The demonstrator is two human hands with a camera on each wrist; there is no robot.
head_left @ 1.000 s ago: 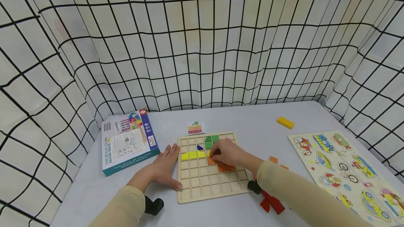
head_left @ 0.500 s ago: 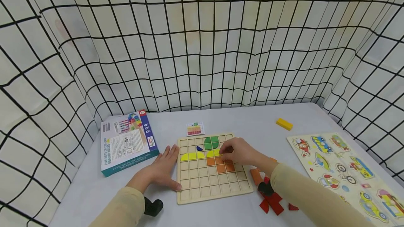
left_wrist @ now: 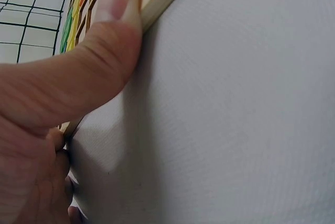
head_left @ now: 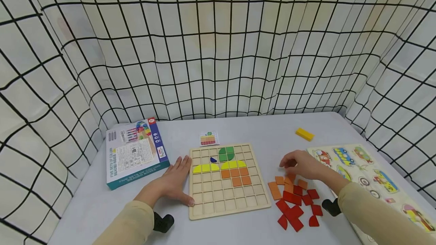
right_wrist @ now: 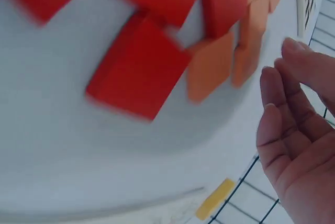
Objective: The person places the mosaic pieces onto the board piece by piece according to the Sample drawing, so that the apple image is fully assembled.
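Note:
My left hand (head_left: pixel 173 184) rests at the left edge of a wooden grid board (head_left: pixel 231 199), fingers extended along its side. In the left wrist view the thumb (left_wrist: pixel 112 30) presses on the board's rim. On the board lie green pieces (head_left: pixel 226 154), yellow pieces (head_left: pixel 233 164), orange squares (head_left: pixel 241 181) and a small blue piece (head_left: pixel 213 159). My right hand (head_left: pixel 301 165) hovers over the far side of a pile of loose pieces, fingers loosely bent with nothing between them. Nearest to it are orange pieces (head_left: pixel 288 186); red pieces (head_left: pixel 292 197) spread nearer to me.
A small pattern card (head_left: pixel 209 138) lies behind the board. To the left is a boxed set (head_left: pixel 136 154), to the right a picture puzzle board (head_left: pixel 366 173). A yellow block (head_left: pixel 304 134) sits farther back. Black wire mesh (head_left: pixel 221 48) stands behind the white table.
My right hand has left the orange and yellow pieces on the board and moved right, over the loose pile. The left hand stays at the board's edge.

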